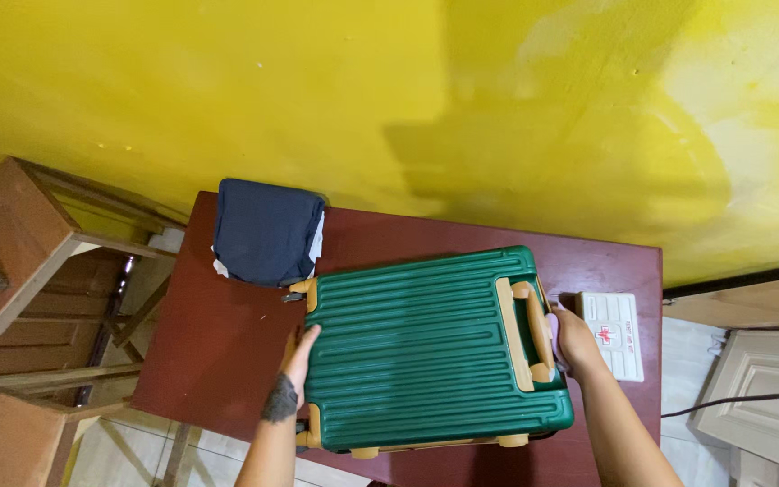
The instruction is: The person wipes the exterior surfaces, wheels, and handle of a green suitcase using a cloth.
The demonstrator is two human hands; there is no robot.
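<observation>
A green ribbed hard-shell suitcase (416, 338) with tan trim lies flat and closed on a dark red table (227, 352). My left hand (299, 353) rests against the suitcase's left end, near its tan wheels, fingers extended. At the right end my right hand (574, 341) grips the side by the tan carry handle (534, 329). A folded dark navy cloth pile (265, 233) sits at the table's back left, just beyond the suitcase's corner.
A small white first-aid box (613, 334) with a red cross lies on the table right of the suitcase. Wooden chairs (38, 271) stand to the left. A yellow wall (407, 99) runs behind; a pale door panel (759, 397) lies at the right.
</observation>
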